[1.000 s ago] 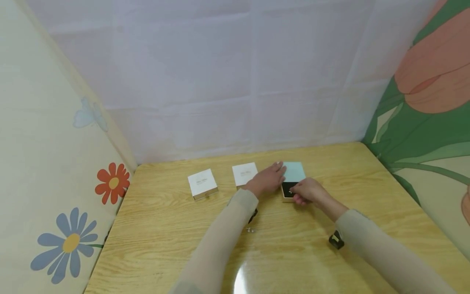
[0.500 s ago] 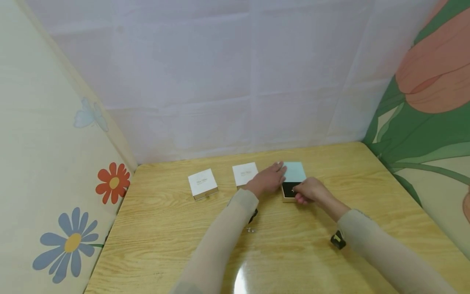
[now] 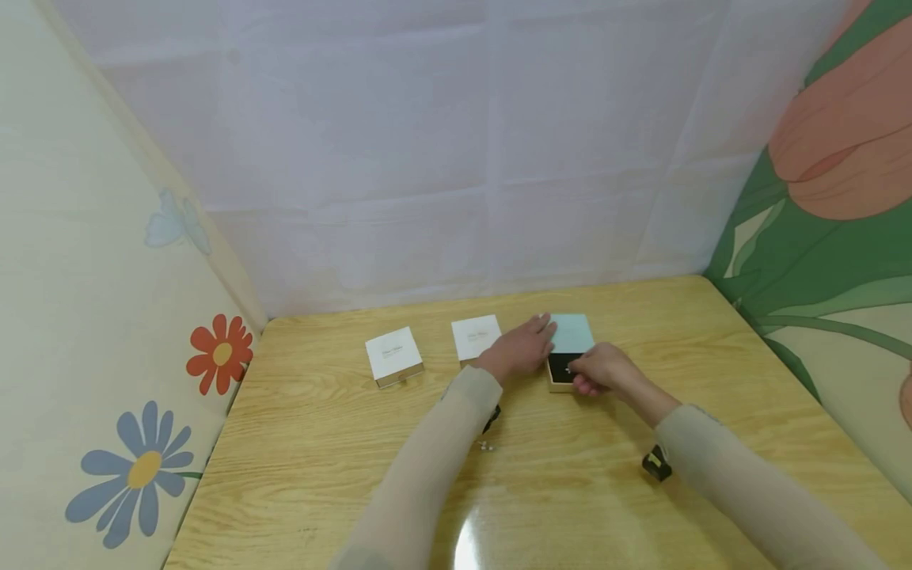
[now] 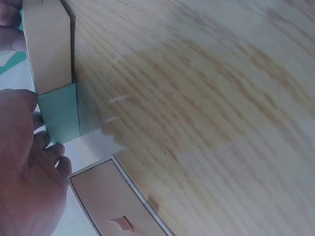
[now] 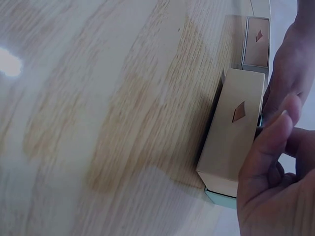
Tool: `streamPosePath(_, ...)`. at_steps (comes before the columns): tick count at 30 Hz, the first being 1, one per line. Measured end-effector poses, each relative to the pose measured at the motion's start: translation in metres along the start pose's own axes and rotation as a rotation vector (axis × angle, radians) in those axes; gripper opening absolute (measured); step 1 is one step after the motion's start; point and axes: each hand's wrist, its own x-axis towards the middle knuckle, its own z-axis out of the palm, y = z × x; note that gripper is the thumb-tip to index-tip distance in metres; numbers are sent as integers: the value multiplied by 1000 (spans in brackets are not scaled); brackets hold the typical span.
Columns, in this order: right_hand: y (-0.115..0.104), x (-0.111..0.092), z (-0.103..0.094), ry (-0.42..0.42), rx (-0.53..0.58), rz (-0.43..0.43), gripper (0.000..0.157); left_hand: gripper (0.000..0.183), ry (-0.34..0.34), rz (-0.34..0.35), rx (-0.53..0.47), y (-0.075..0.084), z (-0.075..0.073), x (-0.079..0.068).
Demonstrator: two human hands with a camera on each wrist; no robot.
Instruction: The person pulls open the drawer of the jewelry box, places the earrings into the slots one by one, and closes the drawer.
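A small drawer-style jewelry box with a pale teal sleeve [image 3: 570,332] lies at the back of the table, its tan drawer [image 5: 231,132] pulled out toward me. Black lining [image 3: 558,362] fills the drawer. My left hand [image 3: 518,348] rests on the sleeve's left side, fingers spread and fairly straight. Over the drawer's right side, my right hand [image 3: 602,368] has thumb and forefinger together, pinching a tiny silvery piece of jewelry [image 3: 568,369] against the lining. Its exact kind is too small to make out. The right wrist view shows those fingers right behind the drawer front.
Two white boxes with small print, one farther left [image 3: 394,354] and one behind my left forearm [image 3: 476,336], stand in line with the teal one. A small shiny jewelry piece [image 3: 486,446] lies on the wooden table [image 3: 321,475] beside my left sleeve. Cloth backdrops enclose the table.
My right hand has shifted slightly to the right over the drawer, the silvery piece moving with its fingertips. The left hand stays in place on the sleeve.
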Motion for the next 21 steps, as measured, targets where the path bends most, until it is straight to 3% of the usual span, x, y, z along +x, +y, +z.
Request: streamPosePath(21, -3, 6, 3, -20, -38, 3, 22, 55, 9, -7, -23, 1, -1, -3)
